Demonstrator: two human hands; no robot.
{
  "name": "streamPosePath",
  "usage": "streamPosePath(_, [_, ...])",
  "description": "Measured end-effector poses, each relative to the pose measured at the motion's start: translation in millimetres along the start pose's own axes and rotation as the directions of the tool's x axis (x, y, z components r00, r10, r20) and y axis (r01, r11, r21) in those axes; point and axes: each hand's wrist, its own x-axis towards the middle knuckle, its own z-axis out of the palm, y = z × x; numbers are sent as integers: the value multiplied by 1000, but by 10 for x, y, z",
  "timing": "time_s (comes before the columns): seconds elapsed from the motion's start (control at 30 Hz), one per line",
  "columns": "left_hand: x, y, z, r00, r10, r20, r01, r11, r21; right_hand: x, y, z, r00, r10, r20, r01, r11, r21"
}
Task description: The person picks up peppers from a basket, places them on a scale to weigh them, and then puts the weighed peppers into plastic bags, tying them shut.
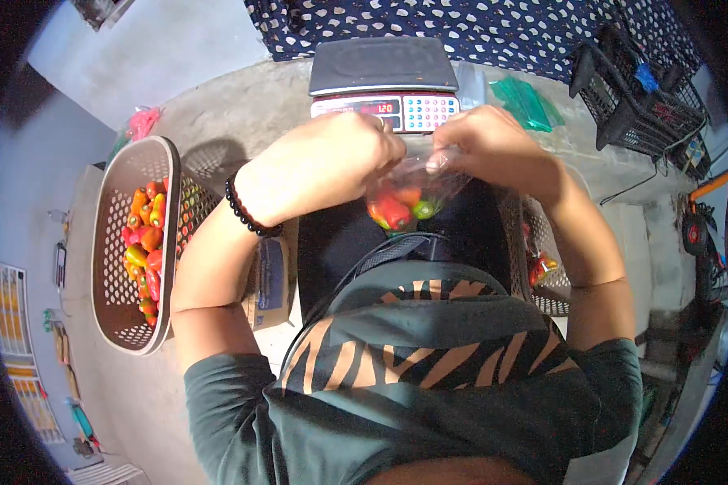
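Between my two hands hangs a clear plastic bag (412, 174) with red, orange and green peppers (394, 212) in its bottom. My left hand (332, 158), below a black bead bracelet (247, 208), is closed on the bag's left upper edge. On the opposite side, my right hand (497, 149) pinches the bag's upper edge between thumb and fingers. The bag hangs above my lap, just in front of a digital scale (383, 66) with a dark plate and a lit red display. Nothing lies on the scale's plate.
At left stands a brown perforated basket (109, 242) of small colourful peppers (144, 250). Another perforated basket (554, 303) is partly hidden by my right arm. Green plastic bags (527, 103) lie right of the scale, near black crates (623, 93). A cardboard box (268, 283) sits beside my left arm.
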Motion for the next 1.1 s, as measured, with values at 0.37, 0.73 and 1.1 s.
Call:
streamPosePath(0.37, [313, -181, -125, 848, -50, -527, -115, 954, -276, 324, 109, 221, 997, -49, -59, 73, 397, 915])
streamPosePath(0.73, [179, -557, 951, 998, 26, -59, -53, 856, -514, 393, -193, -429, 917, -308, -254, 326, 211, 921])
streamPosePath(1.1, [232, -42, 1408, 799, -524, -294, 103, 601, -793, 483, -357, -290, 875, -447, -184, 380, 401, 834])
